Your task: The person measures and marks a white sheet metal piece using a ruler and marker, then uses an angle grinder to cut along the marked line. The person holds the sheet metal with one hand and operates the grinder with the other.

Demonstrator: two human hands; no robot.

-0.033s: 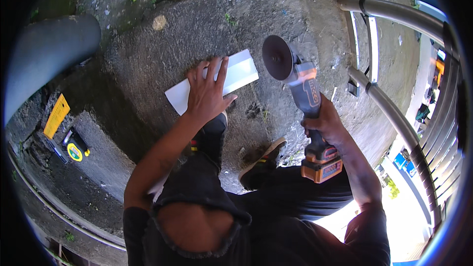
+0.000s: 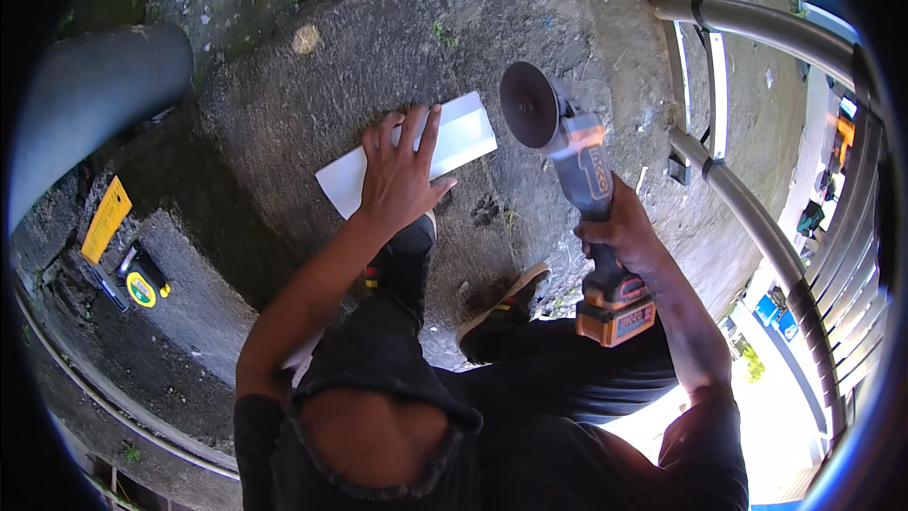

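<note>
My left hand (image 2: 395, 170) lies with fingers spread across a white, glossy, slightly folded strip (image 2: 463, 137) on the rough concrete. Its fingertips reach the strip's far edge, and the thumb sticks out past the near edge beside my shoe (image 2: 409, 255). My right hand (image 2: 619, 227) is wrapped round the body of a cordless angle grinder (image 2: 588, 175). The grinder's dark round disc (image 2: 530, 106) is up at the far end, apart from the strip and to its right. An orange and black battery (image 2: 615, 322) sits at the near end. Whether the disc spins I cannot tell.
A yellow metal square (image 2: 107, 220), a tape measure (image 2: 144, 282) and a dark pen-like tool (image 2: 110, 290) lie at the left. A thick grey pipe (image 2: 104, 99) juts in above them. Metal railing tubes (image 2: 747, 208) and a fence (image 2: 851, 265) run along the right.
The grinder in my right hand has shifted very slightly up and left. My left hand and the white strip look the same.
</note>
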